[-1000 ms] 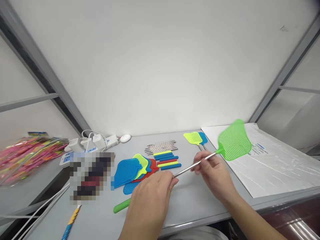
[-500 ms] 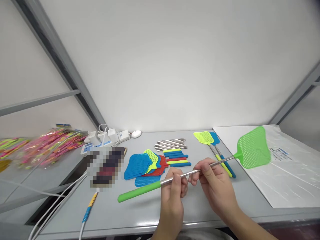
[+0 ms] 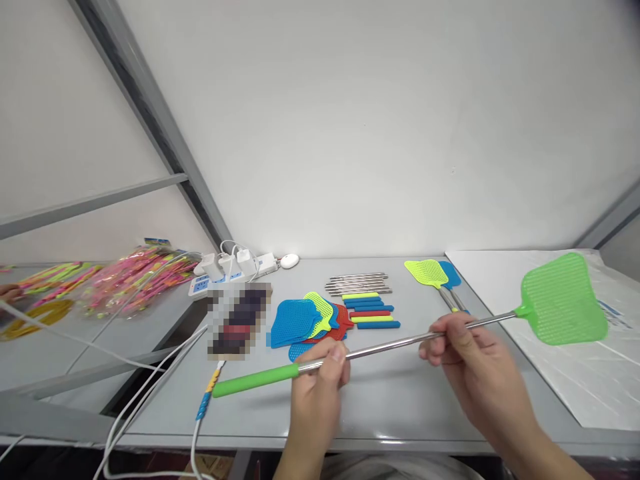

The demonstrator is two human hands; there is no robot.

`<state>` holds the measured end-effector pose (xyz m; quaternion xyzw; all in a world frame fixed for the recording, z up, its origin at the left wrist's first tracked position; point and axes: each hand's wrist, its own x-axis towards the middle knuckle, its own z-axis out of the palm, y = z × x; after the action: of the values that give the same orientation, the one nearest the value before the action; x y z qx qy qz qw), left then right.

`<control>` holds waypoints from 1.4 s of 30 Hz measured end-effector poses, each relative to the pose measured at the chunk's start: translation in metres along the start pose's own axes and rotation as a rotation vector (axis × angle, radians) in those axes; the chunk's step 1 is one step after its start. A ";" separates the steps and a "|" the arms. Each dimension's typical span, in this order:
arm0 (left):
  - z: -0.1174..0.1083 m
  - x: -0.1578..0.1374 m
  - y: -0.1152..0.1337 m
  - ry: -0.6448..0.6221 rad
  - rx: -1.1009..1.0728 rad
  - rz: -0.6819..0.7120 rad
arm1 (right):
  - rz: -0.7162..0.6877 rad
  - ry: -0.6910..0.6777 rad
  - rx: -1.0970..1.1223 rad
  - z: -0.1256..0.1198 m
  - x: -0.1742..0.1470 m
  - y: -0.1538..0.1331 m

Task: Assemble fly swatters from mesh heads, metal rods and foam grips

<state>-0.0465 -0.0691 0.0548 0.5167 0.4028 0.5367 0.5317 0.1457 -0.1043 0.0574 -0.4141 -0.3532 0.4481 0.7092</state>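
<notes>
A green fly swatter with a telescopic metal rod is held across the front of me, above the table. My left hand is closed round the rod just beside the green grip. Farther along the rod, my right hand pinches it between thumb and fingers, short of the green mesh head. Behind my hands lie loose swatter heads in blue, yellow and red, overlapping in a pile. Coloured handle grips lie in a row beside them, with several metal rods behind.
A yellow swatter and a blue one lie by a white sheet on the right. To the left are a power strip, a white mouse, a pixelated object and a cable. Pink bagged items lie farther left, near another person's hand.
My hands have moved apart and the swatter's rod is now longer between them. The mesh head has shifted right and the grip left. The view has turned slightly left.
</notes>
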 end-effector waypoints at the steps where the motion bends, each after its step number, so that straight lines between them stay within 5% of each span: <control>1: -0.005 0.001 0.001 0.023 -0.007 0.006 | -0.012 0.041 -0.001 -0.006 0.003 -0.005; 7: -0.010 0.002 0.009 0.022 -0.136 0.061 | -0.071 0.063 0.017 -0.028 0.011 -0.018; 13: 0.019 -0.010 -0.001 -0.078 -0.148 -0.012 | 0.038 -0.331 -0.002 0.006 -0.002 0.011; 16: 0.024 -0.013 -0.008 -0.120 -0.186 -0.072 | 0.024 -0.393 -0.012 0.021 -0.010 0.020; 21: 0.003 -0.004 -0.011 -0.032 -0.122 -0.034 | -0.014 -0.318 -0.039 0.012 -0.009 0.015; 31: -0.052 0.021 0.018 0.276 -0.343 0.087 | -0.032 0.089 0.036 -0.042 0.011 -0.026; 38: -0.046 0.027 0.038 0.450 -0.378 0.119 | -0.058 0.159 0.105 -0.044 0.016 -0.026; 42: -0.029 0.022 0.026 0.415 -0.420 0.026 | -0.007 0.044 0.132 -0.024 0.013 -0.004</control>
<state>-0.0764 -0.0464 0.0790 0.2799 0.3762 0.7093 0.5263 0.1726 -0.1003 0.0531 -0.3749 -0.3086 0.4590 0.7440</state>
